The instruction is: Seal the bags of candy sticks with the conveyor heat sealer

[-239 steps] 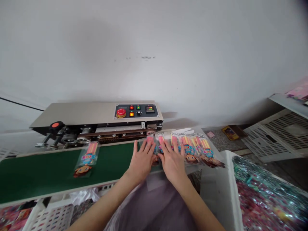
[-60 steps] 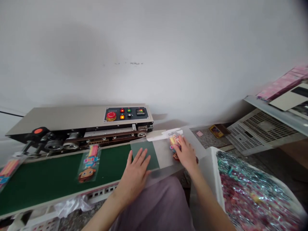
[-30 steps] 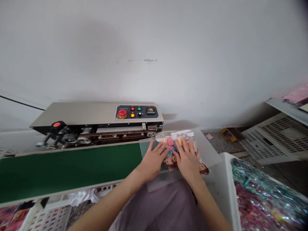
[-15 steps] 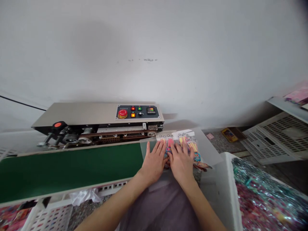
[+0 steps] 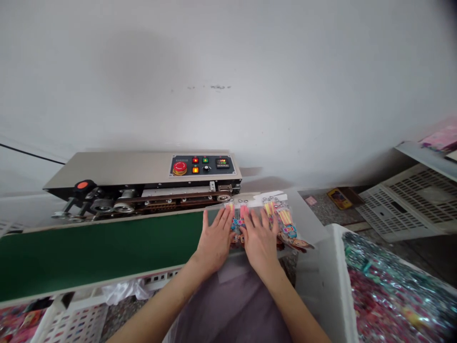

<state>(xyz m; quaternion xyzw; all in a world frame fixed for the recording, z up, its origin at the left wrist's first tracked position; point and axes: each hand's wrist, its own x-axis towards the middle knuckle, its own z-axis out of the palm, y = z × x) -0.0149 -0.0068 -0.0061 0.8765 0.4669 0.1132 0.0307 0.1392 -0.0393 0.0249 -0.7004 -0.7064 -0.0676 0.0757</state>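
Observation:
Several clear packets (image 5: 286,220) with yellow and pink strips and metal rings at their tops lie at the right end of the green belt (image 5: 107,247). My left hand (image 5: 215,238) lies flat with fingers spread on the leftmost packets, at the belt's edge. Beside it, my right hand (image 5: 260,240) rests palm down, fingers apart, on the neighbouring packets. More packets stick out to the right of that hand, overlapping one another. Behind the belt stands a sealing machine (image 5: 117,169) with a lit control panel (image 5: 203,166). Palms and fingers hide parts of the packets.
A white foam box (image 5: 338,281) filled with shiny packets stands at the lower right. White crates (image 5: 407,205) lean beyond it. Under the belt at lower left are a white basket (image 5: 76,324) and a plastic bag (image 5: 126,290). A wall rises behind.
Both hands have slid left along with the packets beneath them. A gap has opened between these and the packets at the right, which have stayed nearly in place.

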